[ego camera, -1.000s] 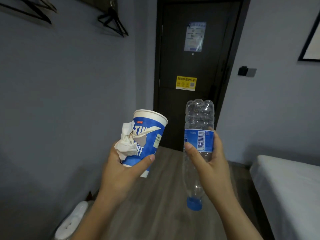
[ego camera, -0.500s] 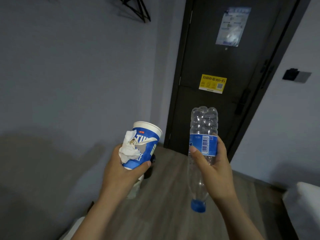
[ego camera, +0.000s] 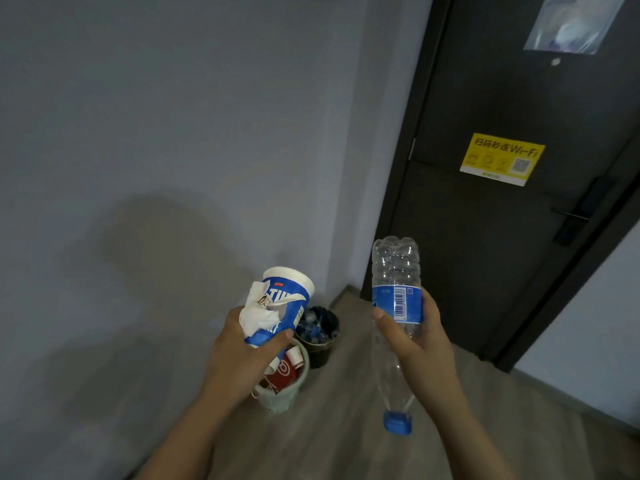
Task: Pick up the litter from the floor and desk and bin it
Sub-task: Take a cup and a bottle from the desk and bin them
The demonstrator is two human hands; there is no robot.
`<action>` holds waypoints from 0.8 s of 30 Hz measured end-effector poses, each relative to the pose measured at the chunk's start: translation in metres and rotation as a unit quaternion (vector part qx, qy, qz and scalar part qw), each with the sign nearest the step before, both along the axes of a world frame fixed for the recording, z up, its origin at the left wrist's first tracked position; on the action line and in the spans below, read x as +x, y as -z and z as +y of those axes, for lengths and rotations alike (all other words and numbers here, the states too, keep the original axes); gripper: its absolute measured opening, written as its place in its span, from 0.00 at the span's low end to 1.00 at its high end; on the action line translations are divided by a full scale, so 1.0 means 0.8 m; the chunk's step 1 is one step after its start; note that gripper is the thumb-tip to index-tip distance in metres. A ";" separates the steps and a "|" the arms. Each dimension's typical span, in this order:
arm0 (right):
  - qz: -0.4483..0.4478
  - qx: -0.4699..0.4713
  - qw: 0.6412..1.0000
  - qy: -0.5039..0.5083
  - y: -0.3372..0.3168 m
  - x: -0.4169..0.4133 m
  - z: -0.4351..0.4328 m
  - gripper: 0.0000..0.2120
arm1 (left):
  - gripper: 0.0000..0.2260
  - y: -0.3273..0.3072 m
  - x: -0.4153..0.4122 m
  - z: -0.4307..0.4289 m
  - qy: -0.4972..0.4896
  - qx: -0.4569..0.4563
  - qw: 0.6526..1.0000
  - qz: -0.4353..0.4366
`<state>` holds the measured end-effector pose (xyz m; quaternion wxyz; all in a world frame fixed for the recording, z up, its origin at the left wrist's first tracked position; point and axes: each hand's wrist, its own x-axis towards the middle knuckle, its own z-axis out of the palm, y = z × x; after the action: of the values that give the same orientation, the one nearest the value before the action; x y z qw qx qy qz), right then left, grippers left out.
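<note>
A pale wastebasket [ego camera: 284, 399] and a dark bin [ego camera: 320, 355] just beyond have come into view. The left hand [ego camera: 242, 358] grips a blue-and-white paper cup [ego camera: 292, 301] with crumpled tissue [ego camera: 258, 317], the right hand [ego camera: 420, 344] a clear plastic bottle [ego camera: 394, 268]. Binning looks close.

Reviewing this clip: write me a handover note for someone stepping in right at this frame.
Left hand grips a paper cup and a crumpled tissue together.
Right hand grips a plastic bottle, cap down.
On the floor by the wall, just beyond the left hand, stand a white bin with litter in it and a dark bin with what look like bottles.
Done: these three pieces are picked up.
Left: drop them in the bins; none is binned yet.
</note>
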<state>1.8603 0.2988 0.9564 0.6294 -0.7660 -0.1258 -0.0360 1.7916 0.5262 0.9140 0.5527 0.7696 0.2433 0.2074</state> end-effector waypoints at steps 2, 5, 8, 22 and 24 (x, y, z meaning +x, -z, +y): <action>0.020 -0.003 1.000 -0.011 0.005 0.047 0.001 0.34 | 0.24 0.007 0.035 0.002 -0.005 0.010 1.000 0.021; 0.041 -0.015 0.999 -0.028 0.011 0.110 0.002 0.34 | 0.22 0.016 0.082 0.005 -0.011 0.022 0.999 0.042; 0.060 -0.021 0.997 -0.038 0.025 0.164 0.006 0.34 | 0.19 0.031 0.122 0.012 -0.015 0.018 0.998 0.062; 0.139 -0.085 0.985 -0.058 0.105 0.355 0.099 0.32 | 0.20 0.127 0.300 0.114 -0.032 -0.024 0.982 0.183; 0.144 -0.103 0.983 -0.050 0.123 0.390 0.119 0.30 | 0.21 0.149 0.332 0.139 -0.022 -0.023 0.977 0.212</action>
<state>2.1723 0.3939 0.8580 0.5595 -0.8168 -0.0748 0.1194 2.0575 0.6374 0.7947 0.5015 0.7777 0.3765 0.0454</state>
